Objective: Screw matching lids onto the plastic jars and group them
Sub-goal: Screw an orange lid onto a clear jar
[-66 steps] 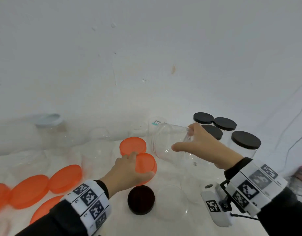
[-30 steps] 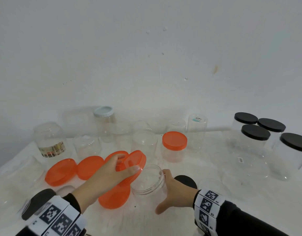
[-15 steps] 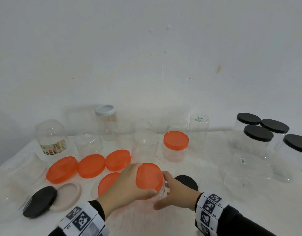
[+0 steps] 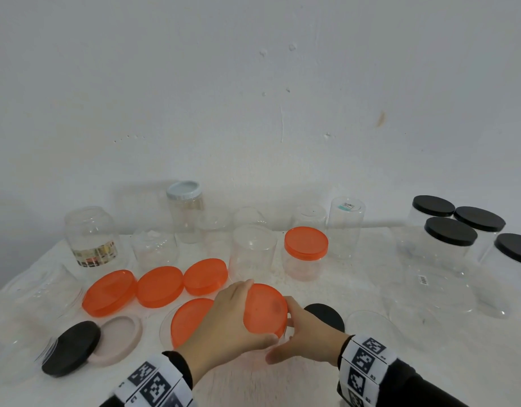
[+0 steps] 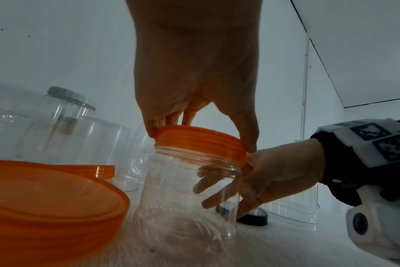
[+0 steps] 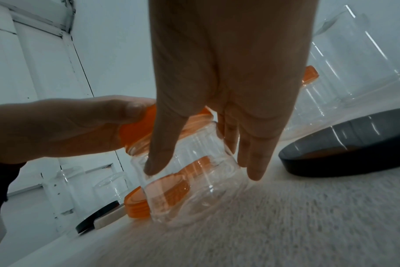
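A small clear plastic jar (image 5: 189,198) stands upright on the white table near its front edge. An orange lid (image 4: 265,309) sits on the jar's mouth, slightly tilted. My left hand (image 4: 227,327) grips this lid (image 5: 201,142) from above, fingers and thumb curled round its rim. My right hand (image 4: 306,339) holds the jar's body (image 6: 189,189) from the right, thumb on the near side and fingers on the far side. In the head view the hands and lid hide most of the jar.
Several loose orange lids (image 4: 159,286) lie left of the hands. An orange-capped jar (image 4: 305,254) stands behind. Black-lidded jars (image 4: 450,239) cluster at the right. A black lid (image 4: 71,348) overlaps a beige lid (image 4: 121,339) at front left. Open clear jars (image 4: 252,254) line the back.
My left hand carried the orange lid from the left and set it on the jar's mouth. My right hand brought the jar down to the table and keeps holding it.
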Demonstrator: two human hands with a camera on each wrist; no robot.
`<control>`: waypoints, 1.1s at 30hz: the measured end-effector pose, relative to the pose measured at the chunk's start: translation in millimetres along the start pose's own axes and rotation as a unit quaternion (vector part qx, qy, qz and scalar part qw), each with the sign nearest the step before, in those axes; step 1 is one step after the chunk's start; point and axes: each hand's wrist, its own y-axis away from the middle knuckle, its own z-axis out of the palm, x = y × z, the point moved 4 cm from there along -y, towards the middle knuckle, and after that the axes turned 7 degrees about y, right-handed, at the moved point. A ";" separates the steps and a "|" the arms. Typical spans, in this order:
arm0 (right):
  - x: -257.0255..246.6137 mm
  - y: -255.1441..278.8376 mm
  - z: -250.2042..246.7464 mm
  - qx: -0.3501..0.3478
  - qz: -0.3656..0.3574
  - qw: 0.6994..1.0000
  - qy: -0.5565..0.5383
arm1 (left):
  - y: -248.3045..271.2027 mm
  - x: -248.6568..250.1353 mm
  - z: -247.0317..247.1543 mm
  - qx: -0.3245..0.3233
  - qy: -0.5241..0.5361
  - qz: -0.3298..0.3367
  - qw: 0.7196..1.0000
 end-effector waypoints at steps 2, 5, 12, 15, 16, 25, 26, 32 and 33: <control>-0.2 0.2 0.0 -0.001 0.001 1.000 0.003 | -0.5 0.9 1.3 0.000 -0.005 0.002 1.000; -1.9 0.6 -0.2 0.000 0.004 1.000 0.010 | -1.9 1.2 1.5 -0.002 -0.004 -0.004 1.000; -19.6 9.0 -11.0 -0.023 0.003 0.997 0.071 | 3.9 -13.7 -0.3 -0.045 0.114 -0.036 0.992; -43.4 13.4 -23.8 -0.025 -0.029 0.993 0.111 | 9.0 -29.9 0.5 -0.093 0.205 -0.080 0.971; -52.7 13.3 -26.2 -0.031 -0.039 0.990 0.134 | 10.7 -33.8 2.2 -0.107 0.227 -0.093 0.964; -103.1 -8.5 -16.2 -0.142 -0.037 0.882 0.449 | 3.3 -42.2 13.3 -0.110 0.273 -0.086 0.952; -103.9 -9.8 -15.9 -0.146 -0.033 0.876 0.459 | 3.4 -43.4 13.7 -0.107 0.274 -0.087 0.952; -102.3 -13.3 -17.8 -0.126 -0.011 0.874 0.470 | 3.8 -46.5 14.1 -0.087 0.280 -0.082 0.952; -101.9 -13.4 -17.7 -0.121 -0.006 0.875 0.469 | 3.9 -46.6 14.1 -0.087 0.282 -0.083 0.952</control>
